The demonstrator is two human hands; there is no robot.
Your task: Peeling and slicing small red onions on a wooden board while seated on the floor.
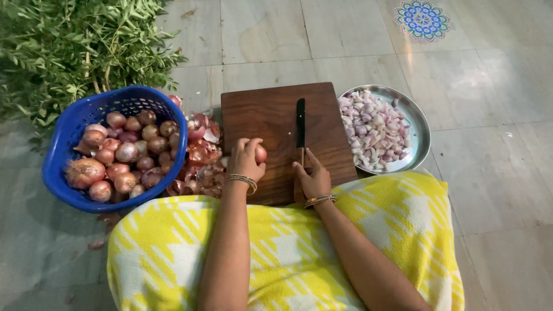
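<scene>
Left hand [246, 161] grips an onion [260, 154]; beside it, right hand [313, 179] pinches the knife [300, 129], blade pointing away.

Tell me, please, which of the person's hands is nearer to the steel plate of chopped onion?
The right hand, resting on the knife handle just left of the steel plate. The left hand holds an onion farther left.

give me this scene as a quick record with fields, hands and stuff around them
left hand: holds an onion on the cutting board
right hand: grips the knife, which lies flat on the board
basket: blue, holds unpeeled onions, left of the board
peels: heaped between basket and board
plate: metal, holds chopped onion, right of the board
greens: leafy pile behind the basket
</scene>
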